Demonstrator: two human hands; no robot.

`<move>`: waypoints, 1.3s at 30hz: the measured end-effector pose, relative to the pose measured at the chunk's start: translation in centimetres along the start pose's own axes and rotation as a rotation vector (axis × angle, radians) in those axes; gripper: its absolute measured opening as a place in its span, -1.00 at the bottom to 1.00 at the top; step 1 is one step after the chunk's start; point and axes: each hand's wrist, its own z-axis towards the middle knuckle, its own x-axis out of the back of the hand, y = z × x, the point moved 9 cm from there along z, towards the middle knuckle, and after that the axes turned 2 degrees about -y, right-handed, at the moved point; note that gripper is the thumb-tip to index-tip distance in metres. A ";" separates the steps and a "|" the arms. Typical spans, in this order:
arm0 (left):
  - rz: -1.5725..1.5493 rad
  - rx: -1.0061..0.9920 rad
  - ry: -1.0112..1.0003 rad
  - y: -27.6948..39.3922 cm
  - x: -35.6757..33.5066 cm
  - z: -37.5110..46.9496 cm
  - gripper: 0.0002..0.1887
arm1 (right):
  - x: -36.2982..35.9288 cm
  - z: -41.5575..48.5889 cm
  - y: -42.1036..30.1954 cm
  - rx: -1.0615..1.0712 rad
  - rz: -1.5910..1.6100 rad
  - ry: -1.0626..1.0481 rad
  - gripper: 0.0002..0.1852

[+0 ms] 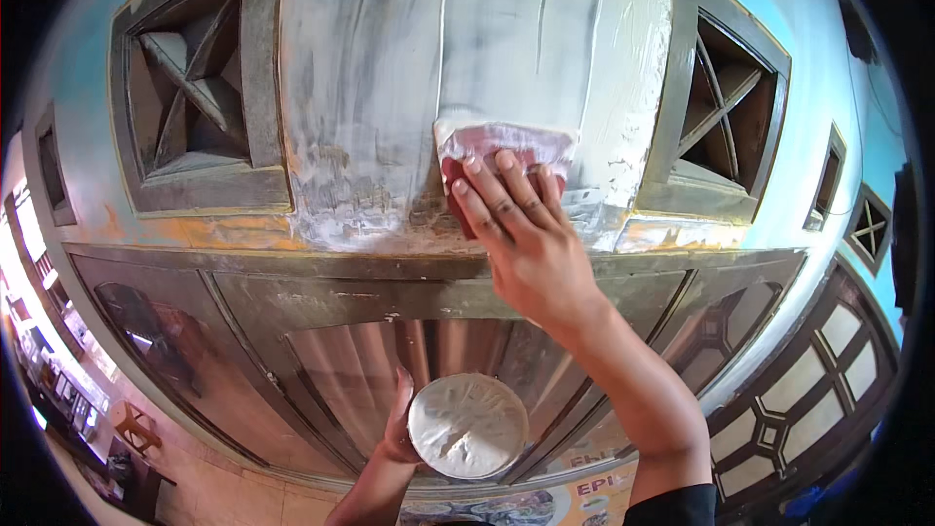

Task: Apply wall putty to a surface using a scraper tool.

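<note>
My right hand [522,226] presses a flat, dark red putty spreader [504,142] against the wall, fingers spread over its back. White paste coats the spreader's upper edge. Behind it, the wall section [365,73] is smeared with white-grey wall putty, with raised vertical ridges above the spreader and dark, rough patches near its lower edge. Below, my left hand [400,424] grips a round container of white putty [467,427] by its left side. The putty's surface is uneven, with a scooped hollow. The container's underside is hidden.
Wooden vent frames with crossed slats flank the putty, one on the left [263,183] and one on the right [657,193]. A wooden window frame with glass panes [350,296] runs beneath. A stool [135,427] stands lower left; a panelled door [796,387] is at right.
</note>
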 end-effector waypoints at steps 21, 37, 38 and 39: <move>-0.089 -0.018 -0.093 0.4 0.9 -2.6 0.17 | 11.3 1.3 -0.4 0.002 -0.016 0.346 -0.50; -0.016 -0.101 -0.012 2.4 1.7 -2.7 0.11 | 9.9 11.2 9.8 0.079 -0.266 0.433 -0.40; -0.015 -0.101 -0.013 2.5 1.8 -2.6 0.11 | 9.7 11.2 9.5 0.116 -0.243 0.405 -0.40; -0.004 -0.096 -0.014 2.5 1.9 -2.5 0.12 | 9.4 11.2 9.5 0.116 -0.241 0.406 -0.40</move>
